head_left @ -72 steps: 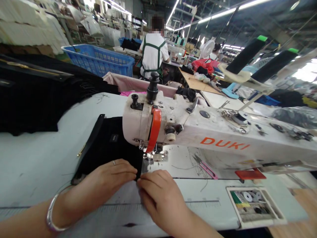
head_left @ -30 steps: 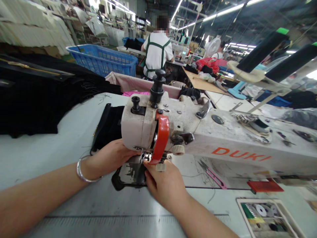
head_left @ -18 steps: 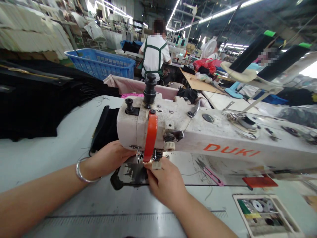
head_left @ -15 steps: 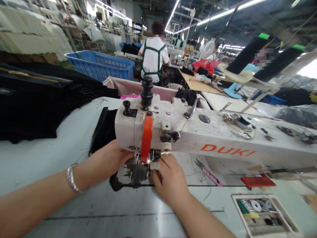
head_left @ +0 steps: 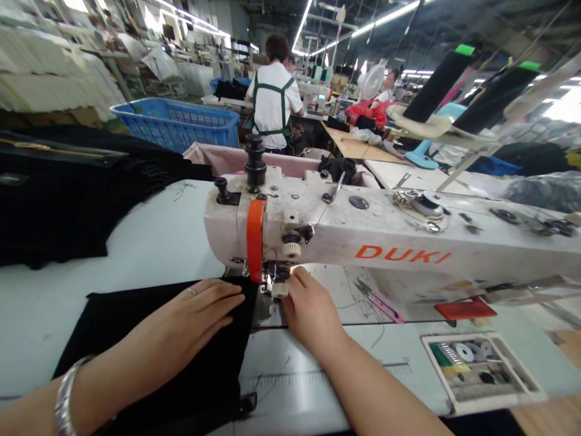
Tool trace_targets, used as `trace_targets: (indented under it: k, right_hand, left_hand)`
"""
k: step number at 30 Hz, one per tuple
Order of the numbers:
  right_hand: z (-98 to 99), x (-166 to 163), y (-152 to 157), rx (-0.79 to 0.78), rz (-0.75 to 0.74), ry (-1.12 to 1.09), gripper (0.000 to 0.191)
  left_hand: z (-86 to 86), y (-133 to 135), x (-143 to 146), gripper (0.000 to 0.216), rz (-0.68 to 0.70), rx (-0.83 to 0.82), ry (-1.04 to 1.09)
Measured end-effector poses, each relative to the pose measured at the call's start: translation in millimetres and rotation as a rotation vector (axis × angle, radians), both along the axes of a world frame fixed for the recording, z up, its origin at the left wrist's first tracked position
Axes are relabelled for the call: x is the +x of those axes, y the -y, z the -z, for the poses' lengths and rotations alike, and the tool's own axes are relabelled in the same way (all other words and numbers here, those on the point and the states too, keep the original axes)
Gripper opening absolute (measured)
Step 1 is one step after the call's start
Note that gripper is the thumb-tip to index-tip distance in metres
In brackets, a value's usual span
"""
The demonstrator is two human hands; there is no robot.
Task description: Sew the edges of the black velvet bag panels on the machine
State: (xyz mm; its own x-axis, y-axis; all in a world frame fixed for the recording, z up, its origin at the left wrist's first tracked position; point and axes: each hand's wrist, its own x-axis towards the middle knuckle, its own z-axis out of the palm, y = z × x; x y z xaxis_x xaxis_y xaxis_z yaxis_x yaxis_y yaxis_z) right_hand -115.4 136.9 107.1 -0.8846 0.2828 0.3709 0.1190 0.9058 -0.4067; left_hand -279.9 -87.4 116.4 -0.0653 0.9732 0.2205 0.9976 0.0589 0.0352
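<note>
A piece of black fabric (head_left: 206, 387) lies on the sewing table, its right edge beside the needle area of a white sewing machine (head_left: 327, 233). My left hand (head_left: 195, 321) rests flat on this fabric with fingers stretched toward the machine head. Right of the presser foot (head_left: 267, 287), my right hand (head_left: 313, 312) is closed, fingers curled by the guide block (head_left: 279, 289). Whatever its fingertips hold, if anything, is hidden. An orange cover strip (head_left: 255, 241) stands on the machine head between the hands.
A stack of black pieces (head_left: 59, 206) fills the left back of the table. Pink thread snips (head_left: 381, 303), a red block (head_left: 465, 309) and a bobbin tray (head_left: 481, 369) lie to the right. A blue basket (head_left: 177, 124) and a co-worker (head_left: 275, 97) are beyond the machine.
The black fabric has come from behind the machine head to the front left of the table. My left hand has moved from the needle area onto it; my right hand stays near the presser foot.
</note>
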Motion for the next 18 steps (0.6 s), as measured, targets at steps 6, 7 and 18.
trace_targets:
  k: [6,7,18]
  right_hand:
    - [-0.1,8,0,0.059,-0.183,-0.02,0.015]
    - [-0.6,9,1,0.07,-0.237,-0.024,0.015]
    - [-9.1,13,6,0.035,-0.535,-0.088,0.023]
  left_hand:
    - [31.5,-11,29,0.051,-0.021,0.072,-0.065]
    - [34.8,-8,34,0.052,-0.028,0.088,-0.055]
    - [11.6,-20,12,0.067,-0.009,-0.001,0.211]
